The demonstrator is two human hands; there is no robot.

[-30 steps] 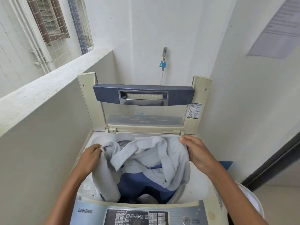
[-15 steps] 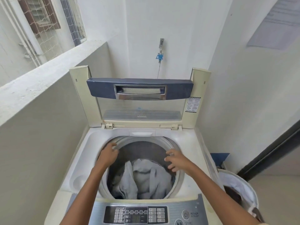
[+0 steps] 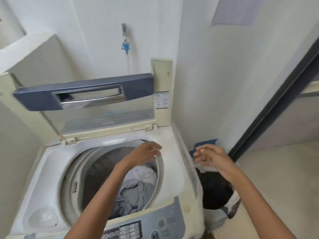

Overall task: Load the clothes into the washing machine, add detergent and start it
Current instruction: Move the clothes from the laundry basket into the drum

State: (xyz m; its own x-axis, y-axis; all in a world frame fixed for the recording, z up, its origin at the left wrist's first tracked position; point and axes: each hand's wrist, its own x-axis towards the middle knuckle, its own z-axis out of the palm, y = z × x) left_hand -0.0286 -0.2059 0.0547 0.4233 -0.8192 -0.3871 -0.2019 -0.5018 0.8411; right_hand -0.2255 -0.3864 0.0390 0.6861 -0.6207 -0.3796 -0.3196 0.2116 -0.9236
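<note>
Both hands are empty, fingers loosely apart. Right hand (image 3: 209,156) hangs over the laundry basket (image 3: 219,219) just right of the washing machine (image 3: 174,169), so it's nearer the dark clothes (image 3: 214,188) below. Left hand (image 3: 146,152) hovers over the drum (image 3: 103,169).

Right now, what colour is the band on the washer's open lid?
Dark blue band, head view.

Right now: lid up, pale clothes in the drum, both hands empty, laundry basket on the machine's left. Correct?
Not quite. The head view shows the laundry basket on the machine's right, beside the wall. The rest holds: lid up, pale clothes in the drum, left hand and right hand empty.
</note>
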